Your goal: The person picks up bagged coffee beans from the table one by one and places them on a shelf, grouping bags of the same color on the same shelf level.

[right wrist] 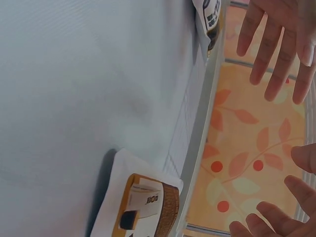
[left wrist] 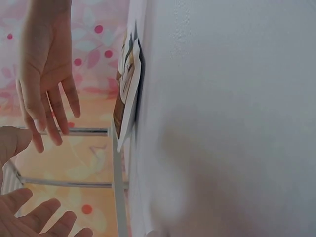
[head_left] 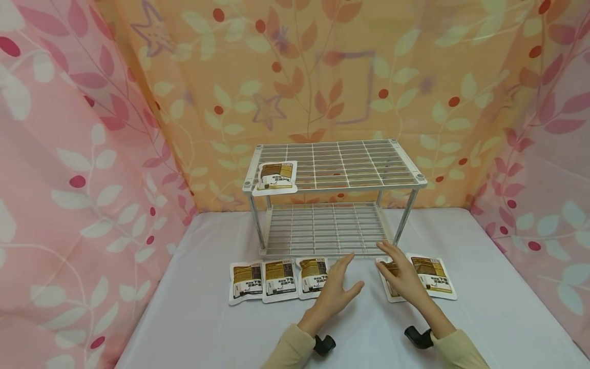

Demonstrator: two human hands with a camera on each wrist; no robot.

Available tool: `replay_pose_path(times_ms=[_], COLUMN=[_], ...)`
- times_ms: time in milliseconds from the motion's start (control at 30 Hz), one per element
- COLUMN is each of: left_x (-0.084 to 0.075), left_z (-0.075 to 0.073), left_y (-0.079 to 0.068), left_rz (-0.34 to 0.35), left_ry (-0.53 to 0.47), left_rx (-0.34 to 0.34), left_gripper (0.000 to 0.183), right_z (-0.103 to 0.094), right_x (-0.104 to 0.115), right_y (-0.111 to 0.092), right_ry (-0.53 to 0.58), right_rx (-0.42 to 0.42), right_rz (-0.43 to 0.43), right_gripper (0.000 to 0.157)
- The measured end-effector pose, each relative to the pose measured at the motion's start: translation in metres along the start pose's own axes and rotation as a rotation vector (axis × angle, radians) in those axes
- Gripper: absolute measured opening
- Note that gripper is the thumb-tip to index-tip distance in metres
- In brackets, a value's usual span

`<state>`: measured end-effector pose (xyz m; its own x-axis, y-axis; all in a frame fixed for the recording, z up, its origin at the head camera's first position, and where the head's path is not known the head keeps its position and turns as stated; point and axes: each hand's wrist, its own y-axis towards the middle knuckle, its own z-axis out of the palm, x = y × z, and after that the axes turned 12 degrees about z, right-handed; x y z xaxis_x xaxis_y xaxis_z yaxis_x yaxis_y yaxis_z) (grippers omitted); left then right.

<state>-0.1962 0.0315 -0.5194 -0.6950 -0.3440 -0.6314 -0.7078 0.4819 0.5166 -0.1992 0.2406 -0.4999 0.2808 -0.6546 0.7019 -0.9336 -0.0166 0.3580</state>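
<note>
Both hands hover over the front of the table with nothing in them. My left hand (head_left: 333, 289) has its fingers extended and thumb apart, just right of a row of three flat white-edged pouches with brown-and-white labels; it overlaps the rightmost pouch (head_left: 312, 277). The middle pouch (head_left: 279, 279) and left pouch (head_left: 246, 281) lie side by side. My right hand (head_left: 405, 279), fingers spread, partly hides one pouch (head_left: 393, 294); another pouch (head_left: 432, 275) lies to its right. In the right wrist view, right fingers (right wrist: 271, 217) are above a pouch (right wrist: 143, 207).
A two-tier white wire rack (head_left: 350, 187) stands at the back of the table. One similar pouch (head_left: 276, 178) lies on its upper tier's front left corner. The lower tier (head_left: 322, 230) sits near table level. Patterned curtains (head_left: 309, 66) surround the white-covered table (head_left: 193, 318).
</note>
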Motion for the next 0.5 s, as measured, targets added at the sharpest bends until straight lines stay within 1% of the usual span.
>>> replay_pose_path(times_ms=[133, 233, 400, 500], left_x=[-0.001, -0.003, -0.006, -0.007], left_z=[0.004, 0.007, 0.012, 0.016], left_y=[-0.002, -0.003, -0.004, -0.003], left_rz=[-0.001, -0.016, -0.06, -0.065], left_ry=[-0.006, -0.01, -0.056, -0.077], left_rx=[0.01, 0.025, 0.052, 0.065], left_gripper=[0.066, 0.066, 0.067, 0.067], right_z=[-0.001, -0.002, -0.005, -0.008], right_x=[-0.005, -0.009, -0.014, -0.017], right_y=[-0.003, -0.005, -0.009, -0.01], right_ry=[0.003, -0.012, -0.015, -0.025], right_rx=[0.008, 0.008, 0.023, 0.027], right_rz=[0.011, 0.01, 0.026, 0.046], right_gripper=[0.051, 0.051, 0.052, 0.052])
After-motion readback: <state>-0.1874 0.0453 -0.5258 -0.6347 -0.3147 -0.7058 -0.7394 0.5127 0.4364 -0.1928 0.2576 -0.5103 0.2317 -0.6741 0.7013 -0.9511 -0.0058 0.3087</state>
